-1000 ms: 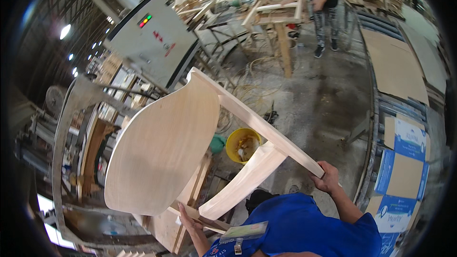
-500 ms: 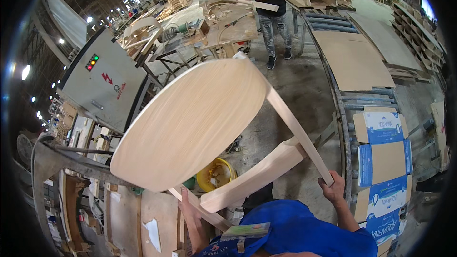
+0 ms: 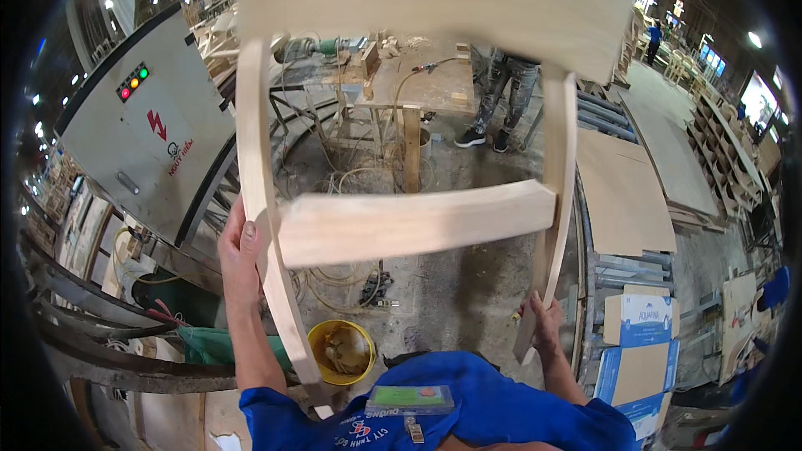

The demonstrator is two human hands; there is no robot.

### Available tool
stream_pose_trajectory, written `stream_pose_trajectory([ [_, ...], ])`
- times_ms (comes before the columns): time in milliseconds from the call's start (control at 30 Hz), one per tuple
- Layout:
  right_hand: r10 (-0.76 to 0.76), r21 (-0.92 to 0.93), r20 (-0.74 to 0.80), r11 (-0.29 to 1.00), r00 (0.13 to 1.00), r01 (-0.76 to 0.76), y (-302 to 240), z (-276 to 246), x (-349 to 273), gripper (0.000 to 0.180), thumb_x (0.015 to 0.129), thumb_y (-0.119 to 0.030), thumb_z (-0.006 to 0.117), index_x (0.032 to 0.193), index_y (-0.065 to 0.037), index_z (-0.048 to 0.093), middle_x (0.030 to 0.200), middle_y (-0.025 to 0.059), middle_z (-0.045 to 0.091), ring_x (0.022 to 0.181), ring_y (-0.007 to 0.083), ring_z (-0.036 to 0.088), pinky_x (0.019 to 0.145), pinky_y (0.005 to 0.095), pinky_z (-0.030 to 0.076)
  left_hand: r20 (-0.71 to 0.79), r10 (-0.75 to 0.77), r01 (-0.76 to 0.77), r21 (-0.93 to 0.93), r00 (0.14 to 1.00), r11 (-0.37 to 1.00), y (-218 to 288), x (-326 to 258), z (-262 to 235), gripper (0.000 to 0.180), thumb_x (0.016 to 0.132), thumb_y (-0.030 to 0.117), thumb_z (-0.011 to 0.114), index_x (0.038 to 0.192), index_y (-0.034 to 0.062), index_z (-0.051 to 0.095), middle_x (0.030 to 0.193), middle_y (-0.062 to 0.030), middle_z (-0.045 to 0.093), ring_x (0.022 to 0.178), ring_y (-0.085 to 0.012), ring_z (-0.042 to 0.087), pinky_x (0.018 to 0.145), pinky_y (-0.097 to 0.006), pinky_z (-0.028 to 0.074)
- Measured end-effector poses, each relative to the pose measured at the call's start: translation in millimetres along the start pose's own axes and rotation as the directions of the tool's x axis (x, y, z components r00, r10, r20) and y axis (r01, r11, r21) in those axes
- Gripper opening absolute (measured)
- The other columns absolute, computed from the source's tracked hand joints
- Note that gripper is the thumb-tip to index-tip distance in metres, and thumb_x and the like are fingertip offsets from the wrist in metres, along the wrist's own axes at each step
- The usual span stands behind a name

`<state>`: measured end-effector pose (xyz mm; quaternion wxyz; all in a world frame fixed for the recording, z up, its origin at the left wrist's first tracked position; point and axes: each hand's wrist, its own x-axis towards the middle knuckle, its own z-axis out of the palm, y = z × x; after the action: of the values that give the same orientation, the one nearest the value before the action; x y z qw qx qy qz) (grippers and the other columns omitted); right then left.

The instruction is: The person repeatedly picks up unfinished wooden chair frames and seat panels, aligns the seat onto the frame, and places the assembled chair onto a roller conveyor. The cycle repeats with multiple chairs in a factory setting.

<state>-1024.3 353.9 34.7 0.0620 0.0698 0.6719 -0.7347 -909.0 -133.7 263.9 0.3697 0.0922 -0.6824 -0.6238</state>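
Note:
Both my hands hold up a pale wooden chair back frame, its broad curved backrest [image 3: 434,0] at the top, cut off by the upper edge of the picture. Two long posts run down toward me, with a thick crossrail [image 3: 418,221] between them. My left hand [image 3: 241,255] is closed round the left post [image 3: 257,134], its thumb showing on the outer side. Lower down, near the end of the right post [image 3: 558,150], my right hand [image 3: 545,326] is wrapped round the wood. Its fingers are partly hidden.
A yellow bucket [image 3: 319,372] with brown material stands on the floor below the frame. On the left is a grey electrical cabinet [image 3: 109,134]. Cardboard sheets [image 3: 622,192] and blue boxes [image 3: 639,317] lie over rollers at right. Beyond a workbench [image 3: 426,88], a person's legs [image 3: 508,92] show.
The frame has swung from a slant to nearly square in front of me, its backrest rising to the top of the view. My left hand has moved up and left; both hands still hold it.

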Motion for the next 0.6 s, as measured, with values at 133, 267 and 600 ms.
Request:
stream_pose_trajectory([
  [133, 0.058, 0.107, -0.081, 0.993, 0.995, -0.049, -8.4, 39.1, 34.2, 0.035, 0.099, -0.033, 0.071, 0.11, -0.002, 0.059, 0.079, 0.0085, 0.065, 0.067, 0.0195, 0.065, 0.061, 0.0338, 0.054, 0.289, -0.221, 0.246, -0.054, 0.932, 0.968, -32.1, 8.8, 1.2, 0.053, 0.099, 0.031, 0.073, 0.139, 0.0021, 0.054, 0.109, -0.0068, 0.07, 0.093, -0.0117, 0.065, 0.082, -0.028, 0.055],
  [267, 0.039, 0.08, -0.159, 0.996, 0.987, -0.026, -6.7, 64.6, 69.7, 0.034, 0.099, -0.032, 0.073, 0.107, -0.003, 0.06, 0.078, 0.0062, 0.063, 0.066, 0.0169, 0.063, 0.06, 0.0315, 0.052, 0.049, -0.39, 0.37, 0.222, 0.92, 0.902, -156.3, -29.5, -11.2, 0.052, 0.089, 0.02, 0.082, 0.131, 0.002, 0.056, 0.091, -0.0082, 0.069, 0.077, -0.0127, 0.066, 0.068, -0.029, 0.055],
  [600, 0.167, -0.122, -0.193, 0.974, 0.967, -0.192, 3.5, 117.1, 209.0, 0.046, 0.09, -0.042, 0.082, 0.103, -0.002, 0.062, 0.074, 0.0026, 0.058, 0.061, 0.013, 0.058, 0.056, 0.0304, 0.049, -0.03, -0.671, 0.629, 0.384, 0.741, 0.676, -290.5, 92.6, 43.1, 0.021, 0.087, 0.017, 0.074, 0.096, -0.0002, 0.066, 0.071, -0.0043, 0.066, 0.059, -0.0112, 0.061, 0.053, -0.031, 0.048],
])
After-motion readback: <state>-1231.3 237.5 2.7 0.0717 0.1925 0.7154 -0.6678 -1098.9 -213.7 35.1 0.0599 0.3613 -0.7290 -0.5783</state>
